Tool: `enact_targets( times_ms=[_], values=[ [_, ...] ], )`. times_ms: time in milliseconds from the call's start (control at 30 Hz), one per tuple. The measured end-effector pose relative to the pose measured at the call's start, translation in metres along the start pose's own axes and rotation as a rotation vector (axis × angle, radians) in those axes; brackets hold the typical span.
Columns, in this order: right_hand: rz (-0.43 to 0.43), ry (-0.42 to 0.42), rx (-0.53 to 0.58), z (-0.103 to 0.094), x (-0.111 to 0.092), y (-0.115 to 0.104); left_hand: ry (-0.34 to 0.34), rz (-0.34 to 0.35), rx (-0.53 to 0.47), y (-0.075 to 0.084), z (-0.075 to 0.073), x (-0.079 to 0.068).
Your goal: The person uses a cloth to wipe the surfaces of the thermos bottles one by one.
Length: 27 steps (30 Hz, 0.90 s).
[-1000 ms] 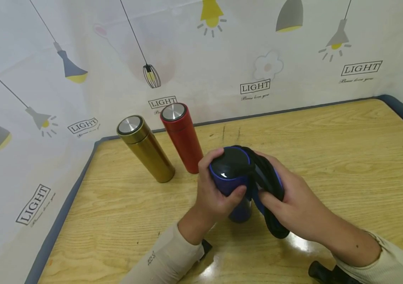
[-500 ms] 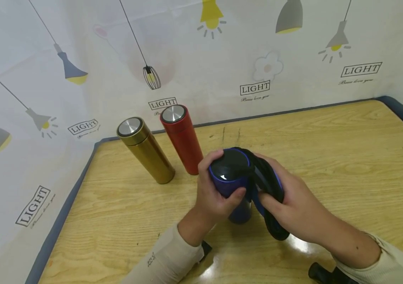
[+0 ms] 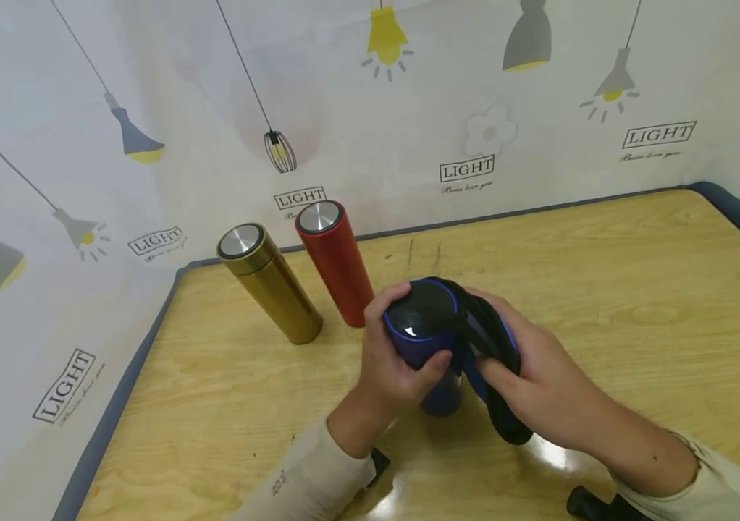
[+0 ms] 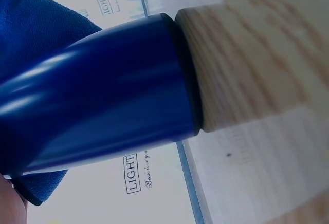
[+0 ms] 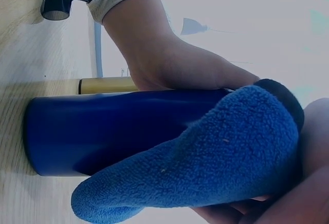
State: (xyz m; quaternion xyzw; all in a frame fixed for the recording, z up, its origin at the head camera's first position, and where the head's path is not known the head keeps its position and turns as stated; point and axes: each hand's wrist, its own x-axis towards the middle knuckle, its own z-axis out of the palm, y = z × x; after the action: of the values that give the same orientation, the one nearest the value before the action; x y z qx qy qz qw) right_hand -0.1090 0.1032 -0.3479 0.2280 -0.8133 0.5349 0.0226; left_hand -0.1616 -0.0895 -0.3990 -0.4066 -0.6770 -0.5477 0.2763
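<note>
A dark blue vacuum flask with a glossy black top stands upright on the table. My left hand grips it near the top, thumb on the near side. My right hand holds a folded cloth, black on one face and blue terry on the other, against the flask's right side. In the right wrist view, the terry face of the cloth lies along the flask. The left wrist view shows the flask's dark base ring meeting the wood, with part of the cloth behind.
A gold flask and a red flask stand upright behind and left of the hands. The wooden table ends at a wall covering printed with lamps. Black camera mounts sit at the wrists.
The head view has shifted slightly, so everything sits a little lower in the picture. Both hands keep the same hold on the flask and cloth.
</note>
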Motion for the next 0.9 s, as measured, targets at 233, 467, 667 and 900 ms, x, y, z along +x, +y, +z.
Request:
enact_targets(
  times_ms=[233,467,667,900],
  values=[
    [-0.015,0.013,0.030,-0.001,-0.001,0.000,0.009,0.033,0.004,-0.003,0.000,-0.001],
    [-0.042,0.024,0.057,0.000,0.001,-0.001,0.026,0.048,0.056,-0.003,-0.003,0.000],
    [-0.035,0.091,0.023,0.000,0.001,-0.004,0.032,0.048,0.062,-0.003,-0.004,0.001],
    [-0.091,0.297,0.025,0.000,0.000,-0.014,0.060,0.008,0.074,0.000,-0.001,0.001]
  ],
)
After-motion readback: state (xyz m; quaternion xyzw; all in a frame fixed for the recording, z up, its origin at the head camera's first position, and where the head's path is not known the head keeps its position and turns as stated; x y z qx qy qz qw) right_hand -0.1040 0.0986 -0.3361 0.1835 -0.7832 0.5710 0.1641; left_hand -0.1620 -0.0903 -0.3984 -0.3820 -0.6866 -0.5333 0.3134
